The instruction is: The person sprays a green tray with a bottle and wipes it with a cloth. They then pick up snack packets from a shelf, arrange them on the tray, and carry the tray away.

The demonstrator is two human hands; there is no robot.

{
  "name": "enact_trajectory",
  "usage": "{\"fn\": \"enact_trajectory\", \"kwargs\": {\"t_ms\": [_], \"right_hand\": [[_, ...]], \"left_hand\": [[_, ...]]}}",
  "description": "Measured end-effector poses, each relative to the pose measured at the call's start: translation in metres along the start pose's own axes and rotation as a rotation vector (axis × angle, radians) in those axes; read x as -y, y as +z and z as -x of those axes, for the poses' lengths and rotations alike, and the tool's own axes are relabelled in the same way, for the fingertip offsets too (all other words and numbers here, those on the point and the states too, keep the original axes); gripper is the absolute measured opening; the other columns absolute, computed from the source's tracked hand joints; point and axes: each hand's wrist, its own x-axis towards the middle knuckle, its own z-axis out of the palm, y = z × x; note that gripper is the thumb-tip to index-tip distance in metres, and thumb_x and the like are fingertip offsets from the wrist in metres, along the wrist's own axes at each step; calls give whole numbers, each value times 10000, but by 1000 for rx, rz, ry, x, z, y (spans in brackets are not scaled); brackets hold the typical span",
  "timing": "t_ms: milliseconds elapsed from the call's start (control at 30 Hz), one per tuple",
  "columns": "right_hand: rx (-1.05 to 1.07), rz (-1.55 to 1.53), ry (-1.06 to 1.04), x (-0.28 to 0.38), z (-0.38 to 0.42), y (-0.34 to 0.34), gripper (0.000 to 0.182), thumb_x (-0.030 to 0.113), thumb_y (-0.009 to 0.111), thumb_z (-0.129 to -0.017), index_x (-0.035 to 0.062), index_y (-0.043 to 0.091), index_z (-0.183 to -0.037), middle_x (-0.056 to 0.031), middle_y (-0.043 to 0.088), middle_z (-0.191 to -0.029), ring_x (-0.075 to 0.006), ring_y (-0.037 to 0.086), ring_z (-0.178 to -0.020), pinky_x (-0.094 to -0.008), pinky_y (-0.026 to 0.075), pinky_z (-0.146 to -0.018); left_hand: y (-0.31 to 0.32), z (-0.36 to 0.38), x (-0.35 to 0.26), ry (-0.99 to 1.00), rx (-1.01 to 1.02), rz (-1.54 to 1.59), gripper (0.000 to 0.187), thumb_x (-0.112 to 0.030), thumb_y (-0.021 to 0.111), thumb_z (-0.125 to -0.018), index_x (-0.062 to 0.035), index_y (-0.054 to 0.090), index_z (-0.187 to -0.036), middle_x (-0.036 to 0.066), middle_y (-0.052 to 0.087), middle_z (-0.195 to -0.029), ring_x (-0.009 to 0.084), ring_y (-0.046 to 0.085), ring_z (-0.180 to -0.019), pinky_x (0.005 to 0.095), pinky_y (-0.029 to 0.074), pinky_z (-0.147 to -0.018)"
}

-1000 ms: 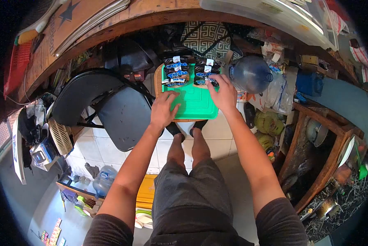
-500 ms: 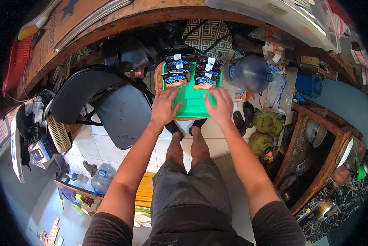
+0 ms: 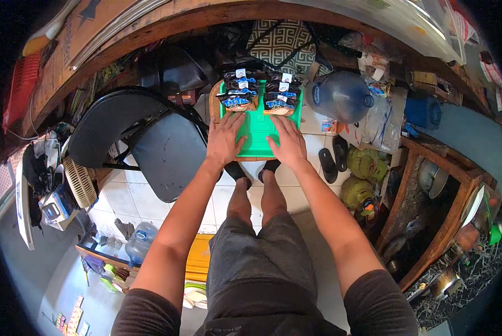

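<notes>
A green plastic tray (image 3: 259, 132) lies in front of me on a brown round-edged seat or stool. Two overlapping rows of dark snack packets with blue "Tic Tac" lettering rest on its far half, a left row (image 3: 238, 102) and a right row (image 3: 278, 104). My left hand (image 3: 225, 138) is over the tray's left side, fingers stretched out, tips right at the lowest left packet. Over the right side, my right hand (image 3: 288, 141) has its fingers spread, tips at the bottom edge of the lowest right packet. Neither hand grips anything.
A black folding chair (image 3: 169, 151) stands at left. To the right are a large blue water jug (image 3: 341, 97), dark sandals (image 3: 328, 166), green gas cylinders (image 3: 364, 165) and a wooden rack (image 3: 393, 199). A wooden shelf edge (image 3: 206, 23) arches across the far side.
My right hand has moved left and inward, its fingertips now at the right row's lowest packet. My left hand has shifted slightly forward toward the left row.
</notes>
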Motion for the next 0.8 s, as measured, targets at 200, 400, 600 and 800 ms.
{"fn": "enact_trajectory", "kwargs": {"t_ms": [200, 400, 600, 800], "right_hand": [[8, -21, 24, 2, -5, -2, 595, 236, 685, -854, 71, 466, -1382, -164, 507, -1359, -348, 487, -1252, -450, 422, -1040], [28, -60, 64, 4, -4, -6, 594, 255, 689, -856, 88, 475, -1385, -133, 529, -1352, -335, 495, -1244, -436, 420, -1047], [30, -71, 86, 5, 1, -4, 554, 267, 681, -872, 80, 506, -1363, -127, 533, -1357, -334, 501, -1248, -432, 427, -1041], [49, -125, 109, 4, 8, -1, 504, 278, 662, -886, 67, 539, -1327, -141, 551, -1339, -330, 524, -1236, -420, 432, -1036]], "left_hand": [[1, -1, -1, 15, -7, -41, 655, -327, 654, -876, -178, 414, -1467, 31, 494, -1435, 239, 402, -1376, 576, 224, -1165], [-1, 2, -3, 8, -22, -18, 649, -335, 650, -886, -184, 415, -1472, 32, 515, -1426, 259, 424, -1361, 573, 182, -1178], [1, 1, -2, 23, -27, -34, 618, -336, 632, -900, -194, 427, -1465, 0, 503, -1446, 242, 409, -1381, 588, 179, -1179], [-2, 8, -1, 23, 1, 18, 600, -316, 639, -899, -185, 447, -1453, 1, 490, -1464, 239, 384, -1403, 589, 165, -1183]]}}
